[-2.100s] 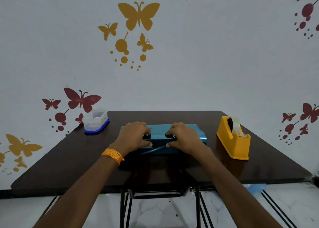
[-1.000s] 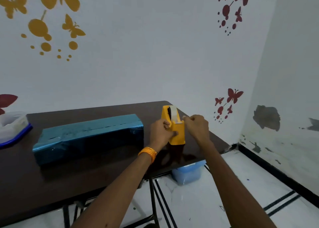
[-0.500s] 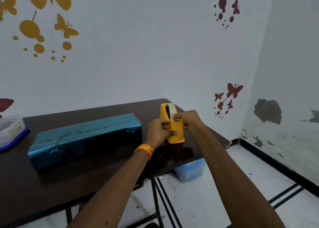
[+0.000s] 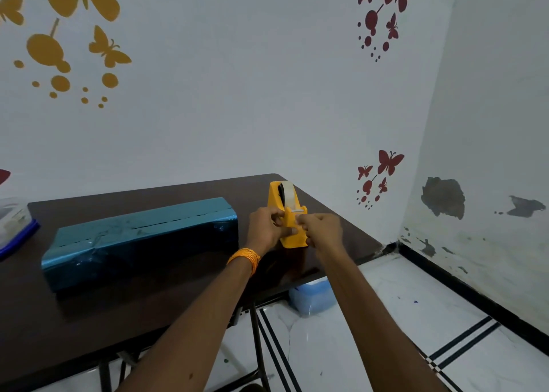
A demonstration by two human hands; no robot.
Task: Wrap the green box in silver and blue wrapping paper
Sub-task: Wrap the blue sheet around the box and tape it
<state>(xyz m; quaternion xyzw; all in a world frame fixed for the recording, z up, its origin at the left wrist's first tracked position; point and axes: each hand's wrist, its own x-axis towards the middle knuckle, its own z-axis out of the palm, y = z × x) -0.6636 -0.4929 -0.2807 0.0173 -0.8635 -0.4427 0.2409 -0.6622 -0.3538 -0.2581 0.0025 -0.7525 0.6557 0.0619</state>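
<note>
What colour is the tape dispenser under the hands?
Yellow-orange, seen in the head view: tape dispenser on the dark table.

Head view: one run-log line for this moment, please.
left hand: bracing yellow plastic tape dispenser | right hand: at its cutter end | blue foil-wrapped box: untouched on table

Clear blue-lidded tub (image 4: 13,224) on dark table (image 4: 148,299); blue container (image 4: 312,296) underneath.

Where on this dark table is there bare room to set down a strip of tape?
The widest bare patch of the dark brown table is the front strip, between the blue-wrapped long box and the near edge. A narrower strip runs behind the box. It is crowded at the right end, where the left hand and right hand flank the yellow tape dispenser.
</note>
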